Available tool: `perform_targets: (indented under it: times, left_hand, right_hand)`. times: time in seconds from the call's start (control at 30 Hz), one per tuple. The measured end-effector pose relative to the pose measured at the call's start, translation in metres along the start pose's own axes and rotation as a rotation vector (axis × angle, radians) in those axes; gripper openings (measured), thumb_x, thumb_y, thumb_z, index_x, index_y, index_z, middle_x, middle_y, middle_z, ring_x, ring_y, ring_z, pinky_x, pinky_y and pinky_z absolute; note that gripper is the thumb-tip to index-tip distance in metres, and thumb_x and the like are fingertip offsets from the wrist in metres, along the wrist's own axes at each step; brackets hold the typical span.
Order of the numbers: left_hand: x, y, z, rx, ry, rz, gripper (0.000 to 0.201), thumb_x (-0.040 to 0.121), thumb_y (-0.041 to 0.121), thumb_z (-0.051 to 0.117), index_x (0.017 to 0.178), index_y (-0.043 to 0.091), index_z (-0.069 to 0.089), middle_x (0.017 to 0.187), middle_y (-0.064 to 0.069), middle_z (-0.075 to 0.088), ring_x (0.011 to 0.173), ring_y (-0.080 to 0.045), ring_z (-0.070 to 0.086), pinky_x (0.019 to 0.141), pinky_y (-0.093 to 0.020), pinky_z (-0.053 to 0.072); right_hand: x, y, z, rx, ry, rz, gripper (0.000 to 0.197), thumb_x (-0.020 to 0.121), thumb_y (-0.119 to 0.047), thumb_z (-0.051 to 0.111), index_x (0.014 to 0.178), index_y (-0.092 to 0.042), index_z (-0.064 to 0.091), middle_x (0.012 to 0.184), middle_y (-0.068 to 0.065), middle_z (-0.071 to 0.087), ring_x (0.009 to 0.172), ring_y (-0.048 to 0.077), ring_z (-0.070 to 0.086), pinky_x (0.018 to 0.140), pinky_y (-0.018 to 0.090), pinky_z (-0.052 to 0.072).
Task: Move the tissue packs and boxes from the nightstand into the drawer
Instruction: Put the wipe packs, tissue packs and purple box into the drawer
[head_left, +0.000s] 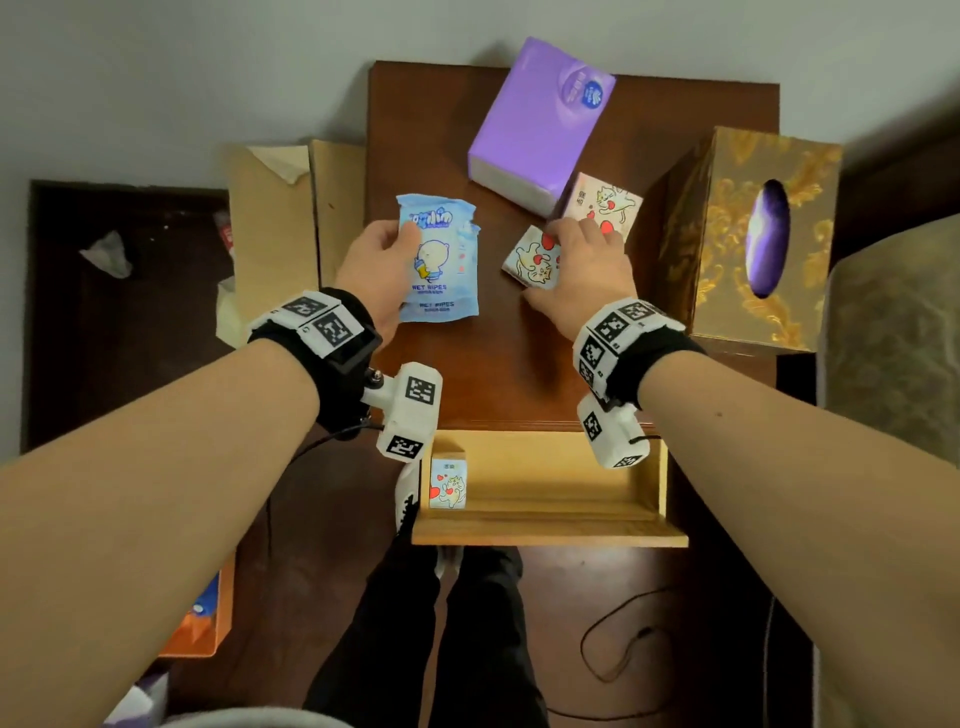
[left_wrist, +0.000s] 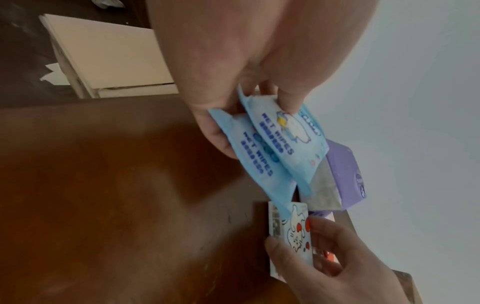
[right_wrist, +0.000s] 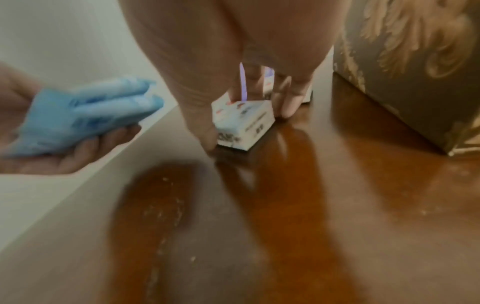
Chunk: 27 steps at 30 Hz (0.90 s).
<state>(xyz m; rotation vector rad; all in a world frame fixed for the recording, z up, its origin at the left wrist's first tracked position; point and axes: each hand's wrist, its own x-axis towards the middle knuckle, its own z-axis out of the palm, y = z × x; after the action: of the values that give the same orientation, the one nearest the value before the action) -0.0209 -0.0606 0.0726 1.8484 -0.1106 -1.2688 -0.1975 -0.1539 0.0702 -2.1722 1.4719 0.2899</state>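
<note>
My left hand (head_left: 387, 260) holds two blue wet-wipes packs (head_left: 441, 260) just above the left side of the brown nightstand (head_left: 493, 374); the thumb lies on top and the fingers sit underneath (left_wrist: 221, 139). My right hand (head_left: 566, 265) grips a small cat-print tissue pack (head_left: 527, 257) that rests on the wood (right_wrist: 244, 125), thumb on its near side and fingers on its far side. A second cat-print pack (head_left: 605, 202) lies just behind it. A purple tissue pack (head_left: 540, 124) sits at the back. A gold patterned tissue box (head_left: 748, 239) stands on the right.
The light wooden drawer (head_left: 545, 535) is pulled open below the nightstand's front edge, with one cat-print pack (head_left: 448, 483) standing at its left end. Cardboard (head_left: 280, 218) leans left of the nightstand. A black cable (head_left: 623, 649) lies on the floor by my legs.
</note>
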Motion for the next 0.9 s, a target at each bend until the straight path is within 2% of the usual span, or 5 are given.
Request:
perform_targets:
  times: [0.13,0.53,0.7,0.8,0.9]
  left_hand:
    - [0.003,-0.002,0.003,-0.101,-0.007,-0.030,0.028,0.107,0.021,0.052,0.133,0.016,0.047,0.117,-0.004,0.069,0.083,-0.013,0.072,0.077,-0.036,0.062]
    - [0.006,0.005,-0.018,-0.251,-0.107,-0.061,0.038,0.106,0.009,0.042,0.140,0.019,0.054,0.134,-0.011,0.069,0.118,-0.031,0.068,0.094,-0.050,0.058]
    - [0.003,0.006,-0.022,-0.372,-0.103,-0.130,0.034,0.096,0.024,0.052,0.126,0.017,0.065,0.129,-0.013,0.072,0.112,-0.032,0.069,0.109,-0.056,0.049]
    - [0.001,0.011,-0.019,-0.332,-0.220,-0.112,0.028,0.098,0.041,0.058,0.102,0.024,0.079,0.097,-0.003,0.077,0.087,-0.021,0.073,0.088,-0.042,0.060]
    - [0.000,0.021,-0.016,-0.287,-0.259,-0.089,0.051,0.088,0.053,0.070,0.123,0.015,0.072,0.101,-0.006,0.074,0.085,-0.021,0.074,0.083,-0.040,0.062]
  right_hand:
    - [-0.006,0.003,-0.006,0.100,0.026,0.066,0.071,0.075,-0.034,0.076,0.138,-0.018,0.047,0.138,0.006,0.048,0.127,0.030,0.042,0.106,0.040,0.041]
    - [0.039,0.001,-0.033,0.009,0.120,0.231,0.070,0.080,-0.025,0.076,0.139,-0.011,0.039,0.142,0.010,0.047,0.132,0.037,0.041,0.108,0.049,0.038]
    - [0.033,-0.001,-0.023,-0.049,0.125,0.280,0.069,0.084,-0.028,0.072,0.141,-0.011,0.038,0.142,0.014,0.044,0.131,0.039,0.042,0.108,0.050,0.036]
    - [0.025,-0.001,-0.028,0.141,0.108,0.362,0.073,0.082,-0.038,0.073,0.138,-0.007,0.039,0.140,0.014,0.042,0.121,0.035,0.050,0.097,0.045,0.045]
    - [0.022,-0.003,-0.040,0.525,0.125,0.493,0.084,0.069,-0.050,0.074,0.135,-0.006,0.046,0.131,0.008,0.051,0.098,0.023,0.057,0.079,0.037,0.052]
